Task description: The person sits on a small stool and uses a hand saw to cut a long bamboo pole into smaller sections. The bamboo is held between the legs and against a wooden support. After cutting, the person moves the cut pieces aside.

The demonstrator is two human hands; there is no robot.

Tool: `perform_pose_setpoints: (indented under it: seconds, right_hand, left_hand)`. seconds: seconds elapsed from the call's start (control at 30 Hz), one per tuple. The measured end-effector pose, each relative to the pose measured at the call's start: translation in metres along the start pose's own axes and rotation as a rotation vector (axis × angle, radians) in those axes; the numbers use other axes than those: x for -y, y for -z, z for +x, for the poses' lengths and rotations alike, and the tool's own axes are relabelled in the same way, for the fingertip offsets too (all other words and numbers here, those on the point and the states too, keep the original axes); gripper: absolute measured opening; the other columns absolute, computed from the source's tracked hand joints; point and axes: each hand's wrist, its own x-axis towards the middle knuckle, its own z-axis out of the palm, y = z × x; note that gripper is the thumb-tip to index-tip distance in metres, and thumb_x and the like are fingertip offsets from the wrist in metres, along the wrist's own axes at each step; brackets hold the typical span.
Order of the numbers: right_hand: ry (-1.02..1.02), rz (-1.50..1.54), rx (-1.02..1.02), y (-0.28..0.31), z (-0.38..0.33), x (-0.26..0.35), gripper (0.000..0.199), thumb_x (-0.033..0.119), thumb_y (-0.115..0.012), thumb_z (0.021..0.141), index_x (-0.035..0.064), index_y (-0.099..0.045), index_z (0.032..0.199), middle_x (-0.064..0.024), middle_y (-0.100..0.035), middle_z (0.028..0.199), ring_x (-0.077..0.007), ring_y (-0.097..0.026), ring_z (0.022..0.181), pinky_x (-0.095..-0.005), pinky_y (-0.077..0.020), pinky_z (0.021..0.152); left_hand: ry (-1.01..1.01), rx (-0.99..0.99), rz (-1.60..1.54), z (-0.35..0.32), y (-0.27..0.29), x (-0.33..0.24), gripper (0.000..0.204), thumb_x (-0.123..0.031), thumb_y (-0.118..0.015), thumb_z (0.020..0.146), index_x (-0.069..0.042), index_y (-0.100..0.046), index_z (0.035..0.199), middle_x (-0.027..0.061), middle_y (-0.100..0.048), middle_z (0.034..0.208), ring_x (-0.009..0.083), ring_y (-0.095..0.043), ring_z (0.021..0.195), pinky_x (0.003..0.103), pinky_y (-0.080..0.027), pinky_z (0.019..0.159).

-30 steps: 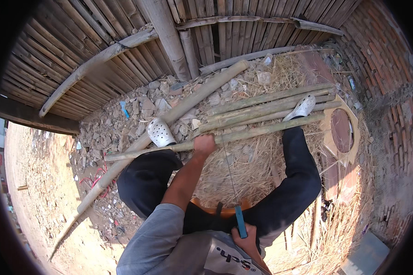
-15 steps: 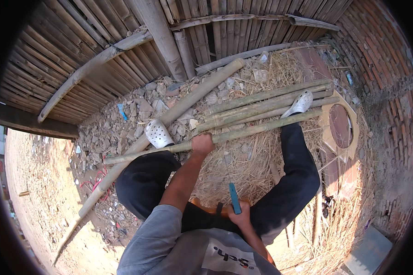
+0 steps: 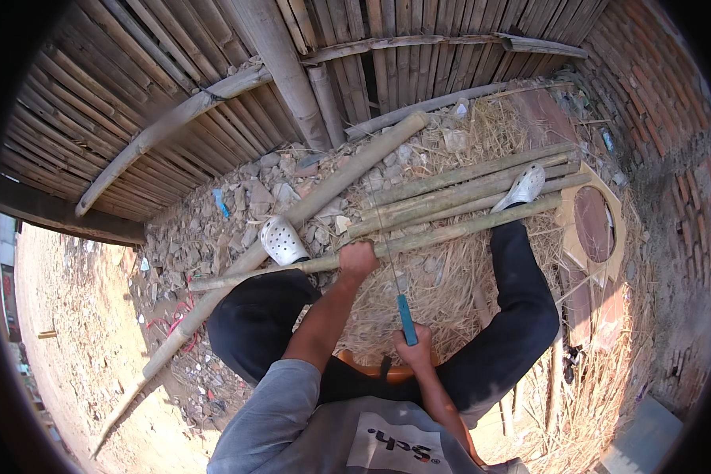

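My left hand (image 3: 359,259) is closed round a long green-brown bamboo pole (image 3: 458,233) that lies slantwise across in front of me. Its left end rests over a thicker bamboo pole (image 3: 347,179), and its right part lies by my right foot. In my right hand (image 3: 415,347) is the teal handle of a hand saw (image 3: 406,318). The thin blade runs away from me and crosses the pole just right of my left hand. Whether its teeth bite into the bamboo is too fine to tell.
Several more bamboo poles (image 3: 466,193) lie beyond the held one, under my right white clog (image 3: 526,186). Rubble (image 3: 253,193) and straw (image 3: 371,308) cover the ground. A frame with an oval opening (image 3: 615,217) lies at right, near a brick wall (image 3: 648,79). A slatted bamboo wall (image 3: 419,71) stands ahead.
My right hand and the saw have moved forward, away from my body, so the blade reaches farther past the pole. My left hand keeps its grip. The whole view has shifted slightly.
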Motion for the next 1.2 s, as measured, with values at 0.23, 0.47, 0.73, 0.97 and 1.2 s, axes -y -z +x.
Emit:
perform_pose_setpoints:
  seconds: [0.23,0.47,0.73,0.97,1.2]
  right_hand:
    - [-0.017,-0.114,0.034,0.032,-0.105,0.031,0.025,0.006,-0.063,0.075,0.0028,-0.047,0.056,-0.0022,-0.045,0.048,-0.0067,-0.043,0.045,-0.0286,-0.036,0.044]
    - [0.074,-0.235,0.03,-0.013,0.005,-0.009,0.02,0.013,-0.067,0.075,0.0004,-0.057,0.065,-0.015,-0.053,0.052,-0.0212,-0.061,0.048,-0.0359,-0.0451,0.049]
    - [-0.026,-0.124,0.109,0.05,-0.101,0.043,0.023,0.006,-0.064,0.074,0.0015,-0.049,0.057,-0.0012,-0.045,0.048,-0.0047,-0.044,0.047,-0.0272,-0.0363,0.044]
    - [-0.087,0.057,0.055,0.0,-0.012,0.007,0.016,0.009,-0.063,0.077,0.0007,-0.054,0.066,-0.0022,-0.049,0.051,-0.0082,-0.049,0.047,-0.0293,-0.0412,0.046]
    - [0.021,-0.027,0.019,0.029,-0.078,0.023,0.027,0.005,-0.064,0.075,0.004,-0.045,0.055,0.0012,-0.042,0.049,-0.0051,-0.041,0.047,-0.0278,-0.0343,0.043]
  left_hand:
    - [0.016,0.015,-0.015,-0.008,0.007,0.004,0.033,-0.034,-0.071,0.07,-0.01,-0.072,0.093,0.0135,-0.072,0.09,0.0294,-0.071,0.084,0.04,-0.056,0.075]
    - [0.003,0.055,-0.007,-0.008,0.017,-0.009,0.032,-0.034,-0.07,0.071,-0.011,-0.072,0.093,0.0126,-0.072,0.089,0.0283,-0.07,0.084,0.04,-0.056,0.074]
    - [0.034,0.053,-0.027,-0.007,0.015,0.001,0.033,-0.033,-0.071,0.07,-0.01,-0.071,0.094,0.0135,-0.071,0.092,0.029,-0.07,0.087,0.039,-0.056,0.077]
    - [0.045,0.097,0.007,0.0,0.013,0.001,0.037,-0.034,-0.071,0.07,-0.009,-0.071,0.097,0.0146,-0.071,0.098,0.03,-0.069,0.091,0.039,-0.055,0.08]
    - [0.043,0.076,0.02,-0.003,0.011,0.006,0.036,-0.034,-0.071,0.07,-0.009,-0.072,0.096,0.0144,-0.071,0.096,0.0301,-0.07,0.088,0.039,-0.056,0.079]
